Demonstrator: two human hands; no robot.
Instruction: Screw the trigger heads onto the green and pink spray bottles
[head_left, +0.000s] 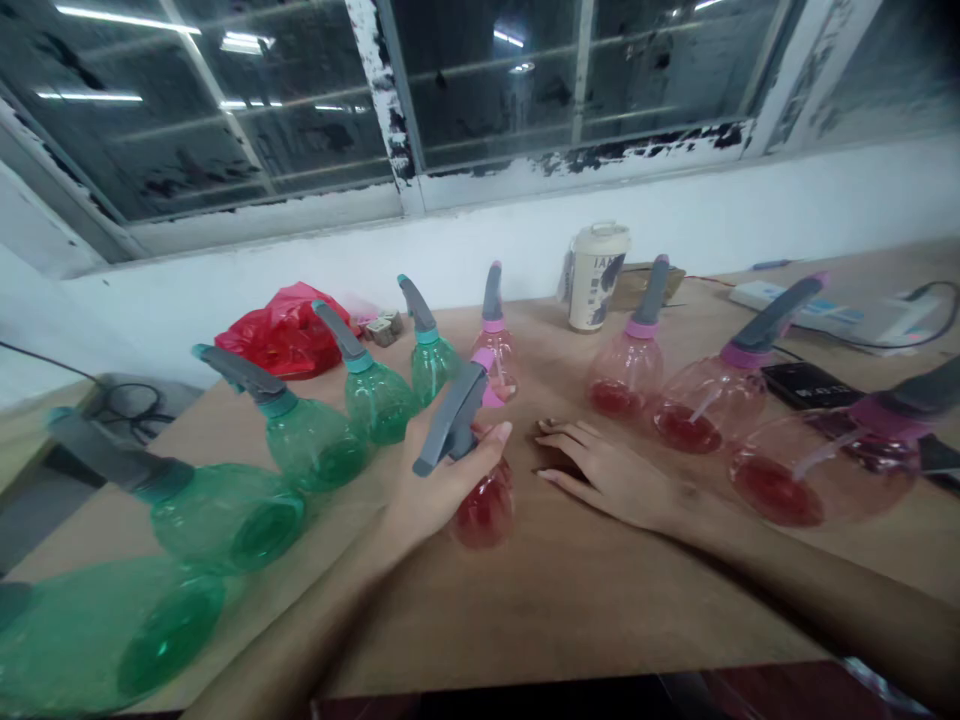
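My left hand (439, 480) is wrapped round a pink spray bottle (484, 505) with a grey trigger head (454, 418), held just above the wooden table (570, 590). My right hand (600, 468) lies flat on the table beside it, fingers stretched out, holding nothing. Several green spray bottles (311, 440) stand in a curved row on the left. Several pink spray bottles (694, 405) with red liquid stand in a row on the right. One more pink bottle (495, 345) stands at the back middle.
A red plastic bag (281, 330) lies at the back left. A paper cup (596, 275) stands near the white wall under the windows. A black device (802, 383), a white power strip (817, 310) and cables lie at the right.
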